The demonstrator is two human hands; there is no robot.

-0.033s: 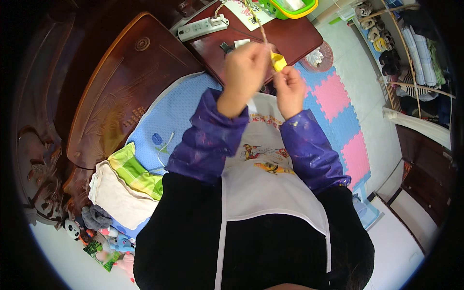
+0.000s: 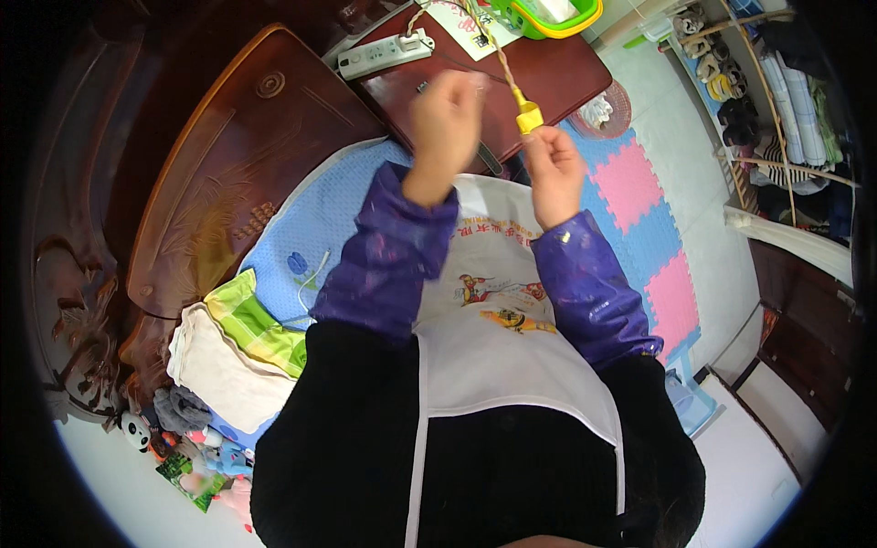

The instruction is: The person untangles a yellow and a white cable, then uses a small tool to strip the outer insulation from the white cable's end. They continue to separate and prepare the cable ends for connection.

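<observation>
A twisted cord (image 2: 503, 62) comes down from the table's far side and ends in a bright yellow, block-like piece (image 2: 529, 118), with yellow wrapping just above it. My right hand (image 2: 555, 172) pinches the lower end of this piece between thumb and fingers. Left of the cord and apart from it, my left hand (image 2: 445, 128) is raised with its fingers curled together. Motion blurs its fingertips, so anything small in them cannot be made out. Both forearms wear purple sleeve covers.
Beneath the hands is a dark red table (image 2: 566, 78). On it are a white power strip (image 2: 384, 55), a printed sheet (image 2: 457, 27) and a green-yellow basket (image 2: 553, 32). A pink wastebasket (image 2: 607, 114) stands right of the table. A carved wooden headboard (image 2: 215, 173) rises at left.
My left hand has moved left, away from the cord, uncovering its yellow-wrapped end. My right hand stays on the yellow piece, almost unmoved.
</observation>
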